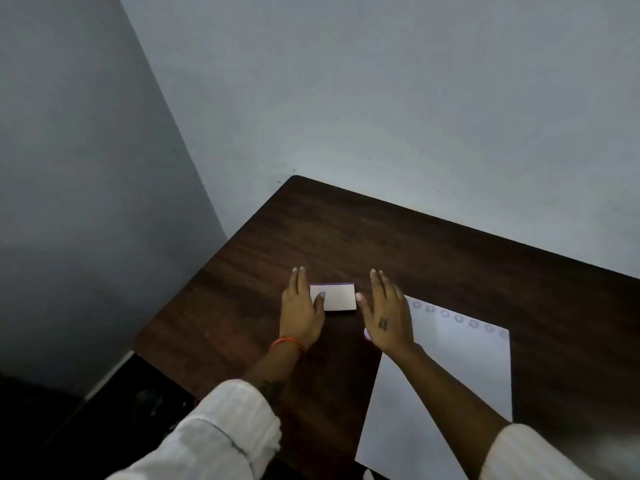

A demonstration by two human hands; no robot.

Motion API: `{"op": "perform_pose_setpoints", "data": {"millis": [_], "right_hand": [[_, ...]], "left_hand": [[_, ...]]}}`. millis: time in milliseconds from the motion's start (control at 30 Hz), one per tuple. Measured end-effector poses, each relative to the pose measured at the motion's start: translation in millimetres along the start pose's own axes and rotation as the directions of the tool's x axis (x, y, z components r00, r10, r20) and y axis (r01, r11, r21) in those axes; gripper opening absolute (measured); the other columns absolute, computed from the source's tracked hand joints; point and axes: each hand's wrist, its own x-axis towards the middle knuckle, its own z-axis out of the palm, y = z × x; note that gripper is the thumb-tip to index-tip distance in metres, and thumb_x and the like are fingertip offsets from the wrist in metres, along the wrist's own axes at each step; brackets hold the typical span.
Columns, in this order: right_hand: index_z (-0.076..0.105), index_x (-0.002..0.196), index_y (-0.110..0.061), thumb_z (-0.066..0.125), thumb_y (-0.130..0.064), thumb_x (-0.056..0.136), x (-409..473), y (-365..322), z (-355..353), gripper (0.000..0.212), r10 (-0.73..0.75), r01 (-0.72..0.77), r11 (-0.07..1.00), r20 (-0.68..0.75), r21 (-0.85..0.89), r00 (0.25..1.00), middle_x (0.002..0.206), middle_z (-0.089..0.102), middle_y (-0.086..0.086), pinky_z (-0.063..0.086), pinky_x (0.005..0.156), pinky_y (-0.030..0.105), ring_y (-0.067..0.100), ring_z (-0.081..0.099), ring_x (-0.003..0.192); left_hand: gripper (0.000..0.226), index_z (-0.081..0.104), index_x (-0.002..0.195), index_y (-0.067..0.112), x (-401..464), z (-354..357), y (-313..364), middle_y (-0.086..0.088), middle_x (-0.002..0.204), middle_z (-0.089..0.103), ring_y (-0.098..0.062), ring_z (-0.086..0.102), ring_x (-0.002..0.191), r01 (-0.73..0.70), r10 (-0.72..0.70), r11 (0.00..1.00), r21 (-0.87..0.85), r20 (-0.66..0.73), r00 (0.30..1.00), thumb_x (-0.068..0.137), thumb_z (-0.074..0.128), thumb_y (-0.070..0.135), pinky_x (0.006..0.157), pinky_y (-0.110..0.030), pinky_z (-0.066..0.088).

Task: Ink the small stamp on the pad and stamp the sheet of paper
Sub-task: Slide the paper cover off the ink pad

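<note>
A small pale rectangular ink pad case (337,296) with a purple far edge lies closed on the dark wooden table (433,251). My left hand (300,311) rests against its left end, thumb on top of the lid and fingers stretched flat. My right hand (388,315) hovers just right of the case, fingers spread, thumb tip near its right edge. The white sheet of paper (450,372) lies to the right under my right forearm, with a row of round stamp marks along its far edge. I see no stamp.
The table stands in a corner between two grey walls. Its left edge drops to a dark floor at the lower left. Both forearms wear rolled white sleeves, and a red thread circles my left wrist.
</note>
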Motion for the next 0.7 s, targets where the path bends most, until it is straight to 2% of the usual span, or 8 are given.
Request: {"op": "perform_pose_setpoints", "data": {"millis": [133, 267, 433, 533, 700], "right_hand": [[0.044, 0.134, -0.012, 0.044, -0.040, 0.093, 9.5, -3.8, 9.6, 0.049, 0.074, -0.076, 0.995, -0.038, -0.058, 0.997, 0.135, 0.055, 0.010, 0.040, 0.102, 0.036, 0.028, 0.048, 0.124], [0.052, 0.128, -0.011, 0.057, -0.031, 0.089, 15.7, -5.9, 17.1, 0.044, 0.151, -0.150, 0.988, 0.036, -0.031, 0.988, 0.129, 0.061, 0.011, 0.045, 0.099, 0.036, 0.029, 0.055, 0.117], [0.053, 0.127, -0.013, 0.060, -0.026, 0.087, 19.7, -8.0, 24.3, 0.043, 0.182, -0.183, 0.983, 0.091, 0.013, 0.979, 0.133, 0.057, 0.010, 0.044, 0.102, 0.035, 0.028, 0.055, 0.119], [0.056, 0.125, -0.013, 0.060, -0.026, 0.088, 21.3, -10.0, 27.3, 0.039, 0.183, -0.187, 0.982, 0.109, 0.027, 0.977, 0.132, 0.058, 0.009, 0.046, 0.101, 0.034, 0.027, 0.056, 0.117], [0.058, 0.122, -0.011, 0.061, -0.026, 0.087, 21.7, -14.9, 27.2, 0.039, 0.183, -0.183, 0.983, 0.081, 0.000, 0.980, 0.125, 0.062, 0.009, 0.048, 0.096, 0.030, 0.026, 0.060, 0.110]], "left_hand": [[0.066, 0.019, 0.143, 0.011, 11.2, 1.9, -8.9, -0.015, 0.152, 0.025, -0.032, 0.025, 0.139, 0.153, -0.151, 0.988, -0.038, 0.046, 0.988, 0.090, 0.056, 0.020, 0.112, -0.042, 0.030], [0.064, 0.024, 0.141, 0.009, 21.4, 6.1, -10.7, -0.017, 0.147, 0.029, -0.033, 0.034, 0.134, 0.242, -0.234, 0.969, -0.059, 0.113, 0.966, 0.088, 0.059, 0.018, 0.110, -0.044, 0.034], [0.052, 0.037, 0.135, 0.006, 28.6, 8.6, -15.1, -0.018, 0.137, 0.041, -0.034, 0.043, 0.125, 0.219, -0.219, 0.975, 0.024, 0.195, 0.956, 0.089, 0.057, 0.020, 0.106, -0.042, 0.037], [0.046, 0.043, 0.131, 0.006, 30.5, 8.6, -14.1, -0.018, 0.132, 0.046, -0.032, 0.048, 0.120, 0.208, -0.207, 0.978, 0.016, 0.216, 0.954, 0.089, 0.056, 0.019, 0.106, -0.041, 0.038], [0.047, 0.043, 0.132, 0.003, 29.4, 5.6, -9.8, -0.021, 0.132, 0.047, -0.033, 0.049, 0.119, 0.199, -0.195, 0.980, 0.002, 0.209, 0.958, 0.089, 0.056, 0.019, 0.104, -0.037, 0.037]]}}
